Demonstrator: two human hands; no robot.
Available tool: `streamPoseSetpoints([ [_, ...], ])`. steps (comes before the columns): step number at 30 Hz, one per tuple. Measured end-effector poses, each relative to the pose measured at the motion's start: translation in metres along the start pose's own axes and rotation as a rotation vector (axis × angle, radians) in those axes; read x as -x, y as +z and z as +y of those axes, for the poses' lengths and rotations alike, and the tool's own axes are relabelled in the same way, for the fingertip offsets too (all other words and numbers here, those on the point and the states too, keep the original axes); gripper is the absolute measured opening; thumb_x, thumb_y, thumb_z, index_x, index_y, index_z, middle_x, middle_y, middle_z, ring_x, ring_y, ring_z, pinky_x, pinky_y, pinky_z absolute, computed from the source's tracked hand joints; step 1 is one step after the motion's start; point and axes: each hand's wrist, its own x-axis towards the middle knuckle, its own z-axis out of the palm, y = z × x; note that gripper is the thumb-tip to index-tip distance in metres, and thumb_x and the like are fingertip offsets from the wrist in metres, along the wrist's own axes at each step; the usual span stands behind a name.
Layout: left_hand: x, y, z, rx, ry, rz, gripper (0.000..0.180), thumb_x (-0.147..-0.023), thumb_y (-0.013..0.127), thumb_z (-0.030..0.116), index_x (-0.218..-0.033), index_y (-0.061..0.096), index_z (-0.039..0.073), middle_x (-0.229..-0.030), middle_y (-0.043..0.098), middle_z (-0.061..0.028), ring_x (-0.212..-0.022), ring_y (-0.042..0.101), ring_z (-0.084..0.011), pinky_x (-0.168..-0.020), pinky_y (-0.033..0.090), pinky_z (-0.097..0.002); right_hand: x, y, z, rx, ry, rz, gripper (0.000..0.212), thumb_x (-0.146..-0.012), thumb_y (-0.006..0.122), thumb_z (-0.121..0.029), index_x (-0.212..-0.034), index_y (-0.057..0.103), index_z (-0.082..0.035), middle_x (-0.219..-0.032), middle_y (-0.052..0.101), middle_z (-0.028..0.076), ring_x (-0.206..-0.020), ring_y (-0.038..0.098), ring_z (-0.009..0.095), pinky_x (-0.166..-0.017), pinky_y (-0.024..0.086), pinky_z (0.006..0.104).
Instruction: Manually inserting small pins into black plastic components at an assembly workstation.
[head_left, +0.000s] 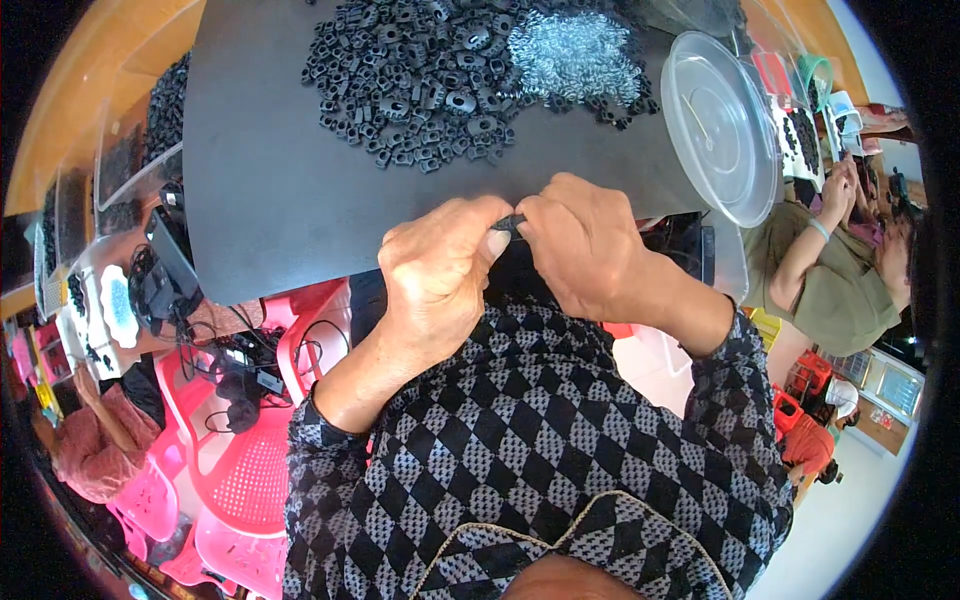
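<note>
My left hand (pixel 440 270) and my right hand (pixel 585 245) meet at the near edge of a dark grey mat (pixel 270 170). Between their fingertips they pinch one small black plastic part (pixel 512 222); most of it is hidden by the fingers. Farther out on the mat lies a heap of several small black plastic parts (pixel 420 70). Beside that heap, to the right, is a pile of small shiny metal rings (pixel 575 50). Both forearms wear black-and-grey checked sleeves.
A clear round plastic tub lid (pixel 722 125) rests at the mat's right edge. Pink plastic stools (pixel 240 470) and a tangle of black cables (pixel 235 375) are below left. Another person in an olive shirt (pixel 830 280) works at the right. Trays of black parts (pixel 165 110) sit at the left.
</note>
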Motion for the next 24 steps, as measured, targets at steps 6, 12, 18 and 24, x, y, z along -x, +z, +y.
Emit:
streamPoseSetpoints([
  [6,-0.006,-0.004,-0.003,-0.028,0.05,0.05,0.014,-0.076,0.067,-0.003,-0.089,0.065,-0.001,-0.067,0.058,-0.0094,-0.057,0.056,-0.0231,-0.052,0.043,-0.0329,-0.012,-0.021,0.002,-0.543,0.351,-0.031,0.015,-0.088,0.058,-0.012,-0.088,0.057,0.003,-0.077,0.057,0.008,-0.067,0.056,0.02,-0.056,0.045,0.0331],
  [12,-0.012,-0.008,0.001,0.152,-0.011,0.062,0.021,-0.078,0.072,0.005,-0.098,0.07,-0.001,-0.101,0.067,-0.0136,-0.094,0.062,-0.0205,-0.085,0.048,-0.03,-0.014,-0.025,0.001,-1.093,0.817,-0.099,0.046,-0.097,0.048,-0.042,-0.081,0.066,-0.003,-0.074,0.066,0.004,-0.062,0.055,0.008,-0.05,0.04,0.0208],
  [18,-0.011,-0.001,-0.002,0.437,-0.081,0.131,0.019,-0.082,0.068,-0.001,-0.101,0.069,-0.003,-0.111,0.062,-0.0137,-0.089,0.061,-0.0145,-0.075,0.051,-0.0255,-0.021,-0.017,-0.004,-1.509,0.892,-0.016,0.045,-0.097,0.05,-0.04,-0.082,0.065,0.0,-0.074,0.065,0.01,-0.057,0.055,0.01,-0.047,0.041,0.022],
  [24,-0.011,0.003,-0.001,0.362,-0.095,0.169,0.018,-0.081,0.07,0.004,-0.098,0.07,-0.001,-0.104,0.066,-0.012,-0.088,0.061,-0.0171,-0.077,0.049,-0.0286,-0.023,-0.01,-0.001,-1.701,0.909,-0.01,0.039,-0.095,0.054,-0.035,-0.084,0.064,0.001,-0.072,0.064,0.01,-0.051,0.052,0.011,-0.045,0.042,0.0237],
])
